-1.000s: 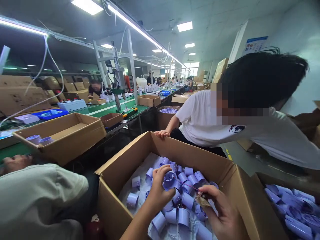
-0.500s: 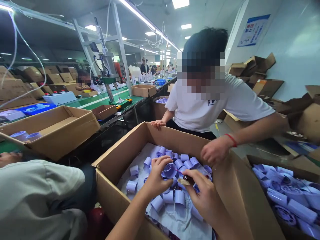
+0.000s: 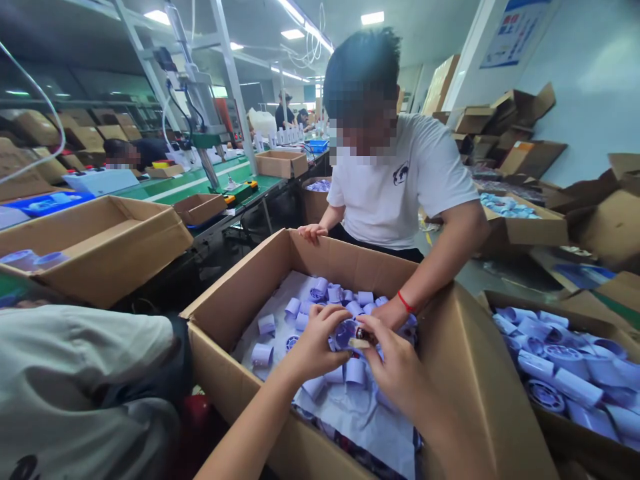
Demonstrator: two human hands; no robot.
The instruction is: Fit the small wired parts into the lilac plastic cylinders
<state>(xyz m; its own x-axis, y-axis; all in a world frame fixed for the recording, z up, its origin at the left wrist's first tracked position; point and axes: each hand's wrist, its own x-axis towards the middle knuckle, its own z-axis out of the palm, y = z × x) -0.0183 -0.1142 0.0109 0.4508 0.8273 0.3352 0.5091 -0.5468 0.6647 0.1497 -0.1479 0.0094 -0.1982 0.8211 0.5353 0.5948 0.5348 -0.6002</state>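
My left hand (image 3: 320, 343) covers one side of the lilac cup (image 3: 344, 333) it grips, so its full rim is hidden. The small dark part (image 3: 360, 335) in my right hand (image 3: 393, 353) is half behind my fingers, too small to make out. That hand also hides the fingertips of the co-worker's red-banded hand (image 3: 393, 311). My forearms (image 3: 257, 423) run off the bottom edge; the poster (image 3: 515, 33) is cut by the top, its lettering blurred

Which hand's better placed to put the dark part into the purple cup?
Likely the right hand: it holds the dark part close beside the purple cup; the left hand is occupied holding that cup.
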